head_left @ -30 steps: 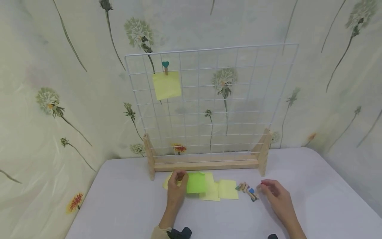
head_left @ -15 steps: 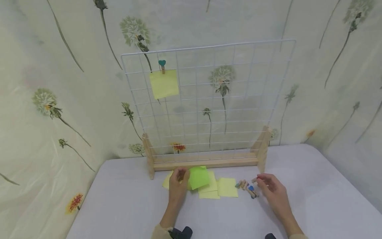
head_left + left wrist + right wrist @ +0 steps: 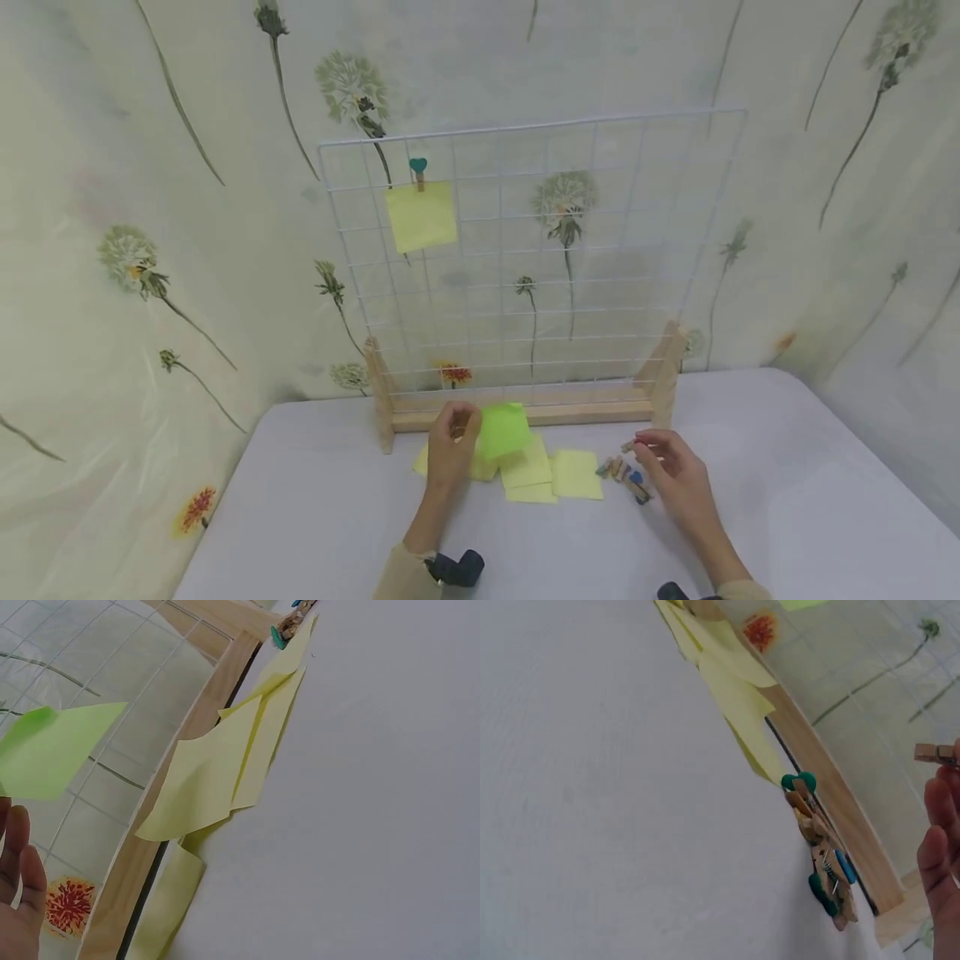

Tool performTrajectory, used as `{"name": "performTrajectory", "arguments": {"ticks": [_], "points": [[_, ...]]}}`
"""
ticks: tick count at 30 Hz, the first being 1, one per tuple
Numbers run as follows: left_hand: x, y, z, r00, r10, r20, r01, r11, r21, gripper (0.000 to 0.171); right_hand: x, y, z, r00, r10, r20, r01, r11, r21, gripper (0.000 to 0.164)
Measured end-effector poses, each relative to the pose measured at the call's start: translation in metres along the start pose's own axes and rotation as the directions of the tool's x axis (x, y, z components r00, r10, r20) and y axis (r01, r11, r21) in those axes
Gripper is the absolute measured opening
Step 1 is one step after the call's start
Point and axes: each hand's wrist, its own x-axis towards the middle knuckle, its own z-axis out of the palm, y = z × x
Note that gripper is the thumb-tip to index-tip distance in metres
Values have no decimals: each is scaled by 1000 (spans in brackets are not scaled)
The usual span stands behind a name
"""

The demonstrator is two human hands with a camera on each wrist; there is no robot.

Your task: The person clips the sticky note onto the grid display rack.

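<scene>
Pinched by its left edge between the thumb and fingers of the left hand (image 3: 452, 450), a green note (image 3: 504, 429) is held up off the table (image 3: 300, 517), in front of the wooden base (image 3: 592, 412) of a white wire grid (image 3: 525, 127). By the thumb and fingers of the right hand (image 3: 678, 475), a wooden clothespin (image 3: 936, 754) is gripped; its bare wooden end is pointed away from the fingertips, and a touch of red is seen beside them in the head view. Below the green note, several yellow notes (image 3: 577, 475) are spread in a loose row along the foot of the base, some overlapped, with the leftmost partly hidden by the left hand and forearm. At the right end of that row, just short of the right hand, a small heap of clothespins (image 3: 821, 859) is gathered, among which green and blue pieces can be made out. High on the left part of the grid, a yellow square note (image 3: 422, 218) is hung, held at its top edge by a clip with a teal heart (image 3: 418, 165). Behind everything, a pale backdrop (image 3: 225, 467) is printed with dandelions and other flowers.
</scene>
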Motion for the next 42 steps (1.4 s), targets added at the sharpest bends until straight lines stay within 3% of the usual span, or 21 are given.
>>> {"name": "performTrajectory", "arguments": {"ticks": [5, 7, 13, 17, 24, 30, 36, 42], "points": [[-3, 30, -7, 999, 6, 32, -6, 1000, 5, 12, 4, -11, -2, 999, -33, 2, 33, 999, -28, 25], [-1, 32, -8, 999, 22, 42, -22, 1000, -2, 13, 10, -6, -2, 998, -69, -1, 69, 997, -34, 26], [8, 42, -9, 994, 54, 91, -52, 998, -26, 17, 27, -25, -4, 986, -164, 5, 164, 986, -5, 24], [15, 48, -9, 993, 29, 113, -25, 999, -36, 19, 36, -35, -5, 978, -207, 10, 206, 978, 20, 25], [36, 34, -1, 998, 17, 62, -16, 1000, -20, 21, 40, -49, -7, 974, -226, 18, 226, 974, 18, 24], [46, 43, -1, 998, 52, 46, -52, 999, -3, 18, 44, -54, -7, 959, -283, 30, 282, 959, 27, 24], [56, 58, 1, 985, 157, 67, -156, 988, -17, 19, 51, -65, -9, 944, -329, 19, 330, 944, -2, 24], [62, 72, 2, 981, 184, 60, -182, 983, -26, 17, 57, -78, -15, 941, -336, 38, 336, 942, 6, 24]]}}
